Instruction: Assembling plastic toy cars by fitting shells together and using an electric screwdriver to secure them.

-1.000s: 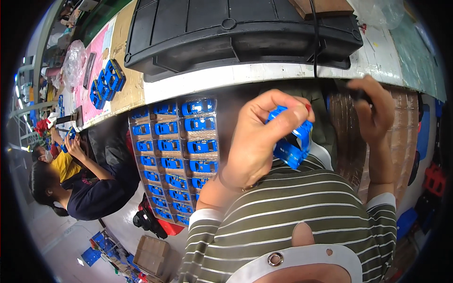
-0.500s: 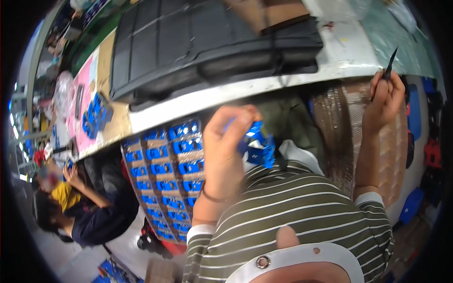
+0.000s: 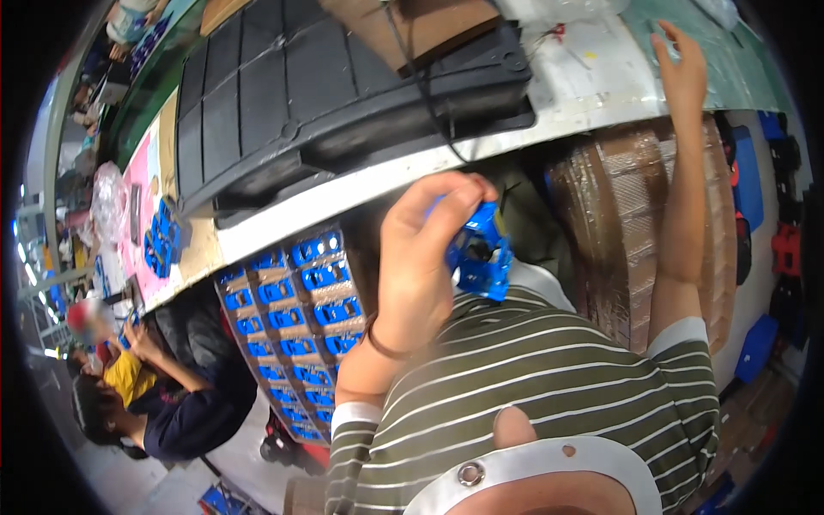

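In front of my chest, my left hand [image 3: 421, 249] is closed round the edge of a glossy blue molded plastic part [image 3: 485, 262]. The part has openings through it, and my fingers and thumb hide its upper left side. Stretched out over the far right of the table, my right hand [image 3: 684, 64] has thumb and fingers apart, with nothing seen in it. It is nearest to the greenish clear plastic sheeting [image 3: 730, 77].
A large black plastic tray [image 3: 283, 112] covers much of the white table [image 3: 592, 94], with brown cardboard [image 3: 421, 30] on it. Below left, a compartmented box [image 3: 287, 322] holds rows of blue parts. A wrapped carton [image 3: 627, 232] stands right. A co-worker [image 3: 184, 403] sits left.
My right hand has moved farther out over the table, and the slim black pointed tool it held is no longer in view. The blue part stays in my left hand, slightly turned.
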Demonstrator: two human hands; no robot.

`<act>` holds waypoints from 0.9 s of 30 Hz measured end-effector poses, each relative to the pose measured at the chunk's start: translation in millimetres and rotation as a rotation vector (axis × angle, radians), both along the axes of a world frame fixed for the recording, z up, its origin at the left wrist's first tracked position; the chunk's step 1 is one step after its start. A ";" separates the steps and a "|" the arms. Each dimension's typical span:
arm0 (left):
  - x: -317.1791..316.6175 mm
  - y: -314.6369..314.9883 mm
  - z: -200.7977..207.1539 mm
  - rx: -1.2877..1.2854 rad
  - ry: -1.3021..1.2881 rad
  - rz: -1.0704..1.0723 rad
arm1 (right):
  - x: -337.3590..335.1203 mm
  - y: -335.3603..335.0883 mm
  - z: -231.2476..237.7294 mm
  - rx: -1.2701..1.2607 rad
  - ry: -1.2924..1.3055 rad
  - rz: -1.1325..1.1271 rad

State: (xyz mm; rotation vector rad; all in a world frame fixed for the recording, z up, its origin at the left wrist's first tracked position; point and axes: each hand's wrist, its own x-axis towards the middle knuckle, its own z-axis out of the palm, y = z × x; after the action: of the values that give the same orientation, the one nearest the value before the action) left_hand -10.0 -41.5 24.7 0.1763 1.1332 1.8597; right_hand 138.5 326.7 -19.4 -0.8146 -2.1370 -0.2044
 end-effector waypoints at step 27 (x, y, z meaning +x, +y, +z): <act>15.3 9.5 -31.1 0.132 0.495 0.122 | -26.1 -232.8 42.4 -1.674 0.428 0.868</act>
State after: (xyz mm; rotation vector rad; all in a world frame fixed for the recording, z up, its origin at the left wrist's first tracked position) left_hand 5.4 -32.0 -6.4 0.6866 1.3729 2.0625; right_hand 112.4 93.9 23.0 -0.4985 -1.6456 2.1652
